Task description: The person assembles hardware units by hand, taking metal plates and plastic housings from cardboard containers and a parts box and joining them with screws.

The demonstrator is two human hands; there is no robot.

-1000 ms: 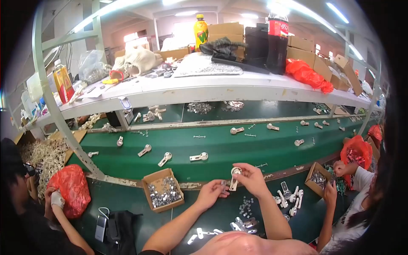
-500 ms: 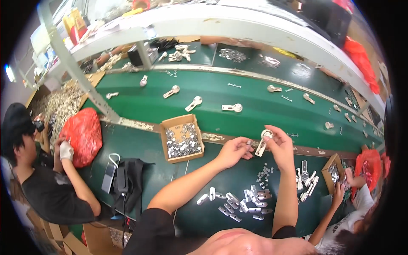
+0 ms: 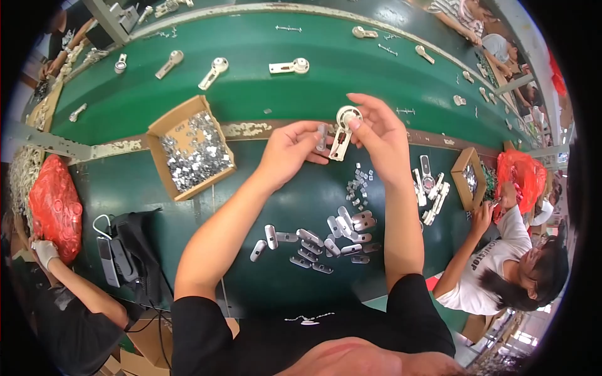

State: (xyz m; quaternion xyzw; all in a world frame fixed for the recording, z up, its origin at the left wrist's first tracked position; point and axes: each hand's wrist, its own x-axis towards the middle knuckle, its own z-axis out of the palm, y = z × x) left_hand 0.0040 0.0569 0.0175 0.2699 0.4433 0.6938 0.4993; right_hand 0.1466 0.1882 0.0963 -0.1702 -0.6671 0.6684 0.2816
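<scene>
Red bag: a red plastic mesh bag full of parts lies at the far left of the green tabletop.
Cardboard box: an open brown cardboard box of small shiny metal pieces sits left of the hands, well within reach.
Left hand: the left hand pinches a small grey metal piece between thumb and fingertips; this grip is closed on it, just beside the larger part.
Held part: a cream-coloured flat metal arm with a round white wheel at its top hangs above the tabletop's near edge, between both hands.
Right hand: the right hand clasps the wheel end, thumb and forefinger clenched on it, the other fingers spread loosely.
Doing it well: I judge that the arm should be kept steady by the wheel end while the small piece is brought square to it, both close to the eyes.
Loose parts: grey oblong metal plates lie scattered below the hands.
Second box: a smaller brown cardboard box stands at right, near another person's hand.
</scene>
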